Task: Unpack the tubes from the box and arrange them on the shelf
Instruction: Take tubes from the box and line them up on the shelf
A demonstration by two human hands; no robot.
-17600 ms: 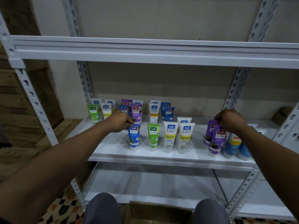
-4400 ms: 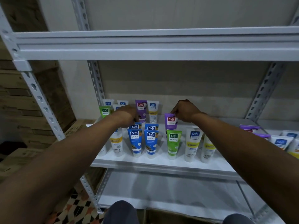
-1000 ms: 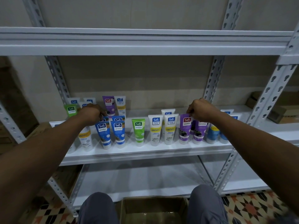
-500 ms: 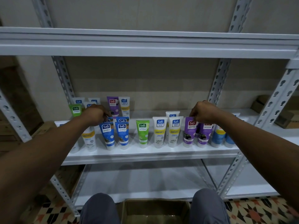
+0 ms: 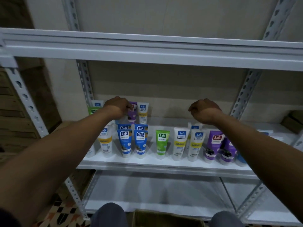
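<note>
Bare shelf (image 5: 172,122) gap behind the green tube (image 5: 162,142); tubes crowd both sides.

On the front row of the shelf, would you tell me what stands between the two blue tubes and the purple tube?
In the head view, one green tube and two white tubes with yellow bands stand between the blue tubes and the purple tube.

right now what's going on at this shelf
A person is arranging tubes on the middle shelf. The left hand is at a purple tube in the back row; whether it grips it is unclear. The right hand hovers loosely curled above the white tubes, holding nothing. An open cardboard box sits by the knees.
</note>
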